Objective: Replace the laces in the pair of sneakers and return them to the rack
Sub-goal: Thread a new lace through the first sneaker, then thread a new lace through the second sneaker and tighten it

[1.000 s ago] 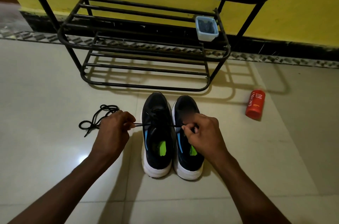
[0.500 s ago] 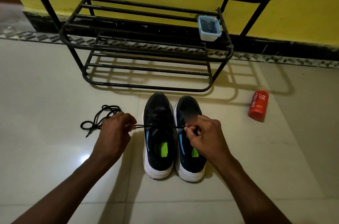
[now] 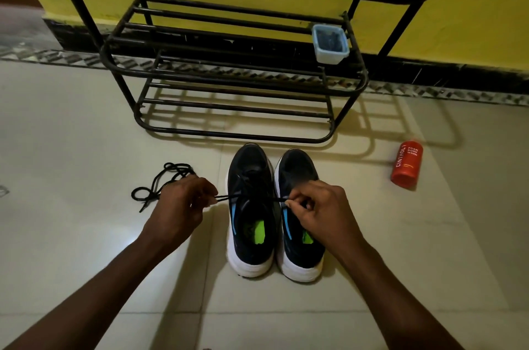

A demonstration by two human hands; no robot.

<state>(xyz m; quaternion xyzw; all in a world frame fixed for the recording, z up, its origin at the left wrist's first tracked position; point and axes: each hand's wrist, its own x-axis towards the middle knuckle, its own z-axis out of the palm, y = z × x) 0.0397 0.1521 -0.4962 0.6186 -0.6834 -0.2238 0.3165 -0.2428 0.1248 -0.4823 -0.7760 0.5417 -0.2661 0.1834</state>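
Both sneakers (image 3: 274, 206) point toes-first at the rack (image 3: 229, 74). Left hand (image 3: 183, 203) and right hand (image 3: 320, 212) pinch the lace (image 3: 226, 197) taut crosswise. Tub (image 3: 329, 43) on the rack's right end, contents unclear.

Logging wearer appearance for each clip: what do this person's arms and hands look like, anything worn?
Both forearms are bare as far as the frame shows: no sleeves, gloves, watch or bracelet visible. The left hand and right hand show no rings that I can make out. No markings or cables.

Sneakers (image 3: 274, 212) before rack (image 3: 234, 132); bottle (image 3: 406, 163) right, lace (image 3: 160, 186) left.
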